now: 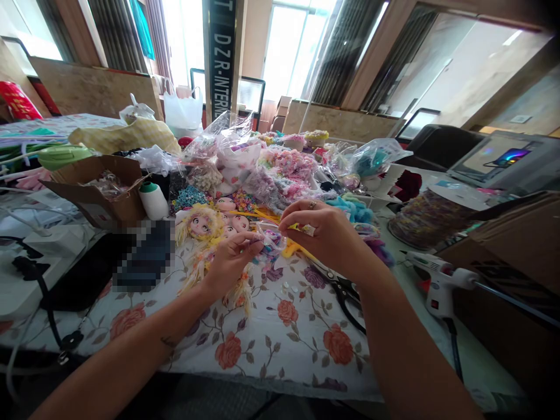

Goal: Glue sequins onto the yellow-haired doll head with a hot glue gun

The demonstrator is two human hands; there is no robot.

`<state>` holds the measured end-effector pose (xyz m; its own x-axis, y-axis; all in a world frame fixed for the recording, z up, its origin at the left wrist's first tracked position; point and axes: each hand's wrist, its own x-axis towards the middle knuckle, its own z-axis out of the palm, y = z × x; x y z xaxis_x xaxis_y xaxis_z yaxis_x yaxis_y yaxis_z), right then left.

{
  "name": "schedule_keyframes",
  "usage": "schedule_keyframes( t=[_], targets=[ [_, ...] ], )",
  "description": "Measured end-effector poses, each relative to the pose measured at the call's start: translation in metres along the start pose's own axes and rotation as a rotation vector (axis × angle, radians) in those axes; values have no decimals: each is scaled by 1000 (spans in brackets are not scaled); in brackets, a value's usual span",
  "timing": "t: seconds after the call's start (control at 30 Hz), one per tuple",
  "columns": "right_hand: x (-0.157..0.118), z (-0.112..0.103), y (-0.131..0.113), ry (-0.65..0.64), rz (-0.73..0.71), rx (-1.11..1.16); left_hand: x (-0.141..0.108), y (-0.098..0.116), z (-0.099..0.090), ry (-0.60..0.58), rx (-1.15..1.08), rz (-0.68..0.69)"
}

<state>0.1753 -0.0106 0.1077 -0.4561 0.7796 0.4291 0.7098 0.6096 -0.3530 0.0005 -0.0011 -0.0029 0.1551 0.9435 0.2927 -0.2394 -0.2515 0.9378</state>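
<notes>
My left hand (236, 256) is closed in a pinch over the table, its fingertips beside a small clear bag with purple and blue bits (272, 242). Facing it, my right hand (317, 230) curls with thumb and fingers pressed together. What either pinch holds is too small to make out. To the left of my left hand lies a doll head (200, 224) with yellow yarn hair, near several bare doll faces (240, 223). Black-handled scissors (347, 297) rest partly beneath my right forearm. Yellow strips (297, 251) show under my right hand.
A pile of pastel yarn (293, 166) and plastic bags fills the back. On the left are an open cardboard box (105, 201), a white thread cone (154, 201) and a power strip (26, 262). A glue gun (440, 283) and yarn spool (431, 219) stand right.
</notes>
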Motion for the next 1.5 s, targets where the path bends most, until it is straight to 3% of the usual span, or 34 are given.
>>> schedule_keyframes(
  t=[0.2, 0.67, 0.9, 1.1, 1.17, 1.27, 1.33, 1.5],
  targets=[
    [-4, 5, 0, -83, -8, -159, -1, 2, 1, -1, 48, 59],
    [-3, 7, 0, -223, -12, -148, -1, -1, -1, 3, 89, 86],
    [-4, 9, 9, -123, 3, 32, 0, -2, 1, 33, 32, 32],
    [-15, -3, 26, 11, 70, 268, 1, -1, 0, 67, 22, 40],
    [-26, -3, 35, -57, 111, 240, 2, 0, 0, 98, 23, 49],
    [-46, 7, 46, -351, 140, 145, 2, 2, 1, 118, 10, 41],
    [-57, 19, 51, -469, 154, 96, 1, 1, 1, 113, 7, 41],
    [-66, 39, 59, -424, 198, 25, 0, -3, 1, 93, 42, 54]
  ],
)
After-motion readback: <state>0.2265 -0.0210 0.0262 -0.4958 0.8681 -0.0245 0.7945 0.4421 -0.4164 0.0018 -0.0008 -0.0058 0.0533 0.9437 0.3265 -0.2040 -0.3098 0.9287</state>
